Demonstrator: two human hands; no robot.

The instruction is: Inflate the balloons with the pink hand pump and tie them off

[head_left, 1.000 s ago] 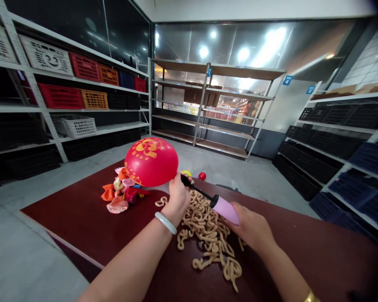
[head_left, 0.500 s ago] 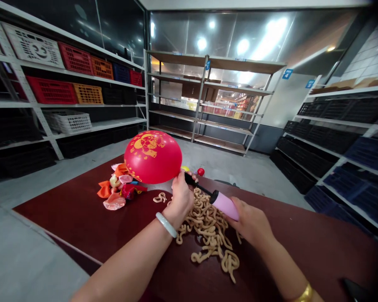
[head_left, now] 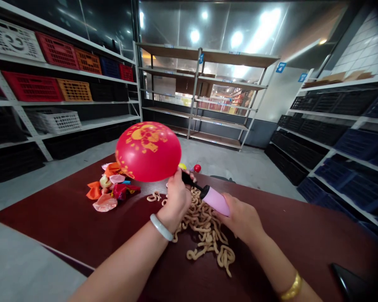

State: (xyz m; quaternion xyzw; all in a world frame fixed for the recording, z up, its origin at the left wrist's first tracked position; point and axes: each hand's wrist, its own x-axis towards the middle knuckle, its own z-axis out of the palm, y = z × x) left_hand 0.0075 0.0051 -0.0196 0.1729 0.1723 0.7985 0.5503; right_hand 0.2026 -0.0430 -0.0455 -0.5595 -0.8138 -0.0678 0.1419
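A swollen red balloon (head_left: 148, 152) with a yellow print sits on the nozzle end of a hand pump. My left hand (head_left: 178, 195) is closed round that black nozzle end and the balloon's neck; the neck itself is hidden by my fingers. The pump's pink barrel (head_left: 214, 201) is gripped by my right hand (head_left: 242, 218), and a short black rod shows between the two ends. Beneath my hands lies a pile of beige, twisted strands (head_left: 208, 226). Left of it rest several limp balloons (head_left: 105, 202) in orange, pink and red.
The dark red table (head_left: 129, 251) carries a black phone-like object (head_left: 349, 281) at right. A small red ball-like thing (head_left: 197, 168) shows near the far edge. Shelves with crates (head_left: 75, 90) stand left, racks (head_left: 220, 121) behind, and dark crates (head_left: 318, 136) right.
The balloon looks slightly larger. My hands keep their hold on the pump, with the barrel a little closer to the nozzle end. The whole view has shifted slightly.
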